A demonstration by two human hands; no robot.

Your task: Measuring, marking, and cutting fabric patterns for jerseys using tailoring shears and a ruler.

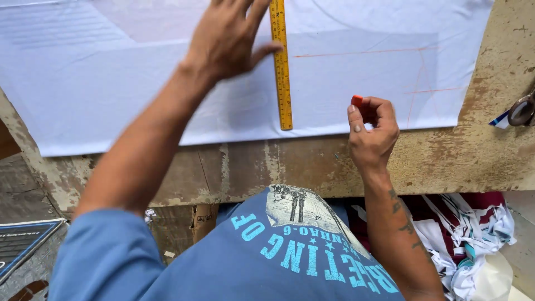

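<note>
1. A brown cardboard box point(203, 218) stands under the worn table edge, just left of the person's blue shirt; its side shows a small dark printed mark.
2. A flat dark panel with a blue border point(22, 242) lies at the lower left, partly cut off; whether it is a package or a sign cannot be told.
</note>
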